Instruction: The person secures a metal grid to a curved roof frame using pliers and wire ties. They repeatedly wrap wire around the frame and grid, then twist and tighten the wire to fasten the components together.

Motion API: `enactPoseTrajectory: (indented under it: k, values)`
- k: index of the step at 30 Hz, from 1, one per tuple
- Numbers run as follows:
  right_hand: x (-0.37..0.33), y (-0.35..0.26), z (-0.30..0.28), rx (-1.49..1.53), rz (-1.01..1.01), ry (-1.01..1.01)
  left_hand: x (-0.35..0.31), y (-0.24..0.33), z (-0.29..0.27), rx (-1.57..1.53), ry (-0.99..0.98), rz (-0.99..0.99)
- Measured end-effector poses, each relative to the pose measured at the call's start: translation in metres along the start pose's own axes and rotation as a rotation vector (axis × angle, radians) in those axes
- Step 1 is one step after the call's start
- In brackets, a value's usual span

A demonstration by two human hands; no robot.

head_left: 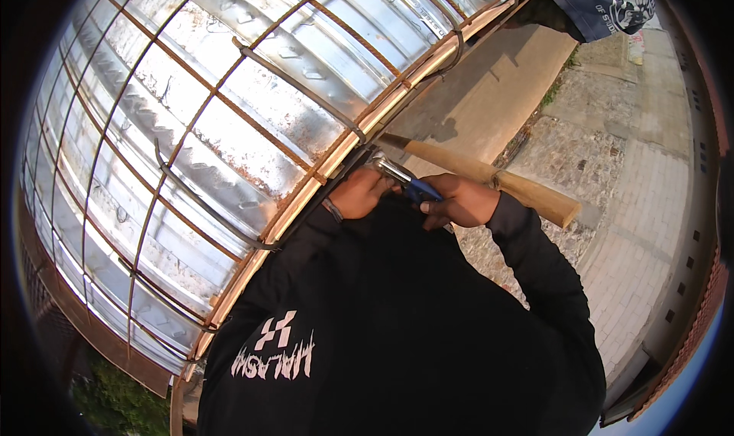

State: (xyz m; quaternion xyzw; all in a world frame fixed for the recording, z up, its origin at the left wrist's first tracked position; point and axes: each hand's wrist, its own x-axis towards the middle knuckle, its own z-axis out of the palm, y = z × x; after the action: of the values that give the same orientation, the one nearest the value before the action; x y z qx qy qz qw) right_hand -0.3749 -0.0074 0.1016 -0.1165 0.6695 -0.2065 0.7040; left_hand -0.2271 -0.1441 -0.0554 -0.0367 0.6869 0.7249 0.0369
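The right hand (465,200) is gripping a hammer (396,173) by its blue handle (423,190). The hammer is slanting between the hands, its long axis running forward and leftward from the right fist, its metal end pointing just past the left hand (358,194). That hand is curling beside it; whether it is holding anything, one cannot tell. Beyond the right hand, a wooden beam (535,194) is stretching rightward. Left of the hands, rusty rods (200,80) are crossing over shiny metal sheets (256,103).
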Motion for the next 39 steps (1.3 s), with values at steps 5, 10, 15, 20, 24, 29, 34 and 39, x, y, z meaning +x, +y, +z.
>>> enactPoseTrajectory:
  k: [5, 10, 15, 20, 24, 29, 34, 39]
  values:
    - [0.007, 0.010, -0.008, 0.074, -0.023, -0.058, -0.001, 0.000, 0.001, 0.053, 0.009, 0.088]
    - [0.015, 0.019, -0.010, 0.064, -0.025, -0.087, 0.000, -0.009, 0.001, 0.148, -0.002, 0.062]
    - [0.017, 0.019, -0.012, 0.162, -0.025, -0.116, 0.001, -0.008, -0.001, 0.167, -0.025, 0.016]
    - [0.026, 0.025, -0.022, 0.199, -0.038, -0.150, 0.000, -0.005, 0.000, 0.189, -0.029, 0.056]
    - [0.027, 0.019, -0.026, 0.174, -0.032, -0.191, 0.001, 0.008, -0.005, 0.203, -0.045, 0.063]
    - [0.046, 0.032, 0.012, -0.424, 0.014, 0.129, -0.005, 0.006, -0.001, 0.159, -0.036, 0.026]
    - [0.012, 0.016, -0.010, -0.468, 0.121, -0.172, -0.013, 0.008, -0.001, 0.400, -0.052, 0.084]
    - [-0.075, -0.015, -0.019, -0.046, -0.339, -0.106, -0.035, 0.083, -0.009, 0.355, 0.040, 0.064]
